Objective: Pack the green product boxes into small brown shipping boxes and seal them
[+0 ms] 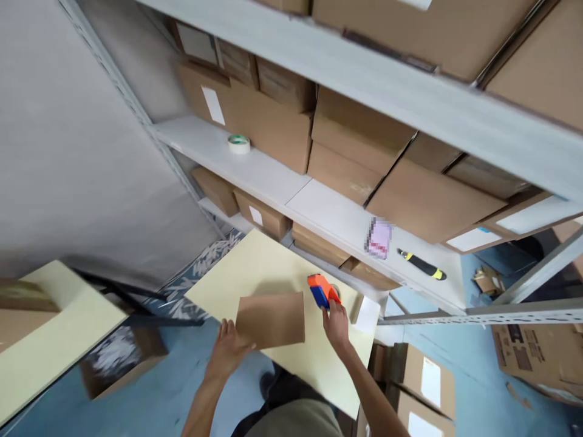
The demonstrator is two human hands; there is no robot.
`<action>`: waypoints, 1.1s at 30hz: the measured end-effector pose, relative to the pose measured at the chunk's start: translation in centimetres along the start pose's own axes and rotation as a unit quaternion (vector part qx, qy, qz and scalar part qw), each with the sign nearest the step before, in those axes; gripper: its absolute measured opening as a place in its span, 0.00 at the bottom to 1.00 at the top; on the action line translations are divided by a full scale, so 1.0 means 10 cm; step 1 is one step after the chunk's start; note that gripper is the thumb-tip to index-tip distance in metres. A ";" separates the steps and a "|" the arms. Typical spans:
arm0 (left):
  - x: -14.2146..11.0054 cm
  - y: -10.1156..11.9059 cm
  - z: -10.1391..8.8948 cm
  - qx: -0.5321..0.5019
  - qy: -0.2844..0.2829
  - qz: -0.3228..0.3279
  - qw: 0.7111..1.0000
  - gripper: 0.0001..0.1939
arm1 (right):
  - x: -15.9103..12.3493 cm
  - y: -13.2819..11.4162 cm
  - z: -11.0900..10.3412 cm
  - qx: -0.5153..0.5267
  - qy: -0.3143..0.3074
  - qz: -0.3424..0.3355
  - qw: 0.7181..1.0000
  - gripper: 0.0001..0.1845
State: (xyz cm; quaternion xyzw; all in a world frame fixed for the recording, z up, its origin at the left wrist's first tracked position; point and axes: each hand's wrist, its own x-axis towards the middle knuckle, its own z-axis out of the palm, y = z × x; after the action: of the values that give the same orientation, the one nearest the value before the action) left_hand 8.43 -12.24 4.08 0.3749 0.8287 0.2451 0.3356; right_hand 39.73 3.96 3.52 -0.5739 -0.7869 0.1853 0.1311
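On the pale yellow table lies a closed brown cardboard box. My left hand is at its near left corner, fingers along the left side and thumb by the near edge, gripping that corner. To the right of the box, my right hand is closed around an orange and blue tape dispenser, held above the tabletop. Part of a tape roll shows behind the dispenser. The dispenser and the box are apart.
A grey shelf behind the table carries large cartons, a tape roll, a blurred pinkish item and a black-yellow utility knife. A white box stands at the table's right. Cartons stand right; another table, left.
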 end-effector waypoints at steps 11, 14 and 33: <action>0.38 2.99 0.37 -0.130 -0.012 0.391 0.911 0.47 | 1.23 -1.04 -1.88 0.018 0.153 -0.145 0.977 0.29; 0.56 3.12 0.36 -0.130 -0.018 0.416 0.900 0.50 | 1.70 -1.20 -2.01 -0.056 0.113 -0.127 0.984 0.28; 0.18 0.27 0.00 0.059 -0.011 -0.112 0.992 0.43 | -0.32 0.40 -0.64 -0.017 -0.046 0.029 0.998 0.30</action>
State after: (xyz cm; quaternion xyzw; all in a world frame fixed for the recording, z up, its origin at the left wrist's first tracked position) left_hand 8.77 -9.15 5.19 0.3012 0.8747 0.1522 0.3478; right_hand 46.81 2.86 7.57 -0.5898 -0.7778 0.2020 0.0799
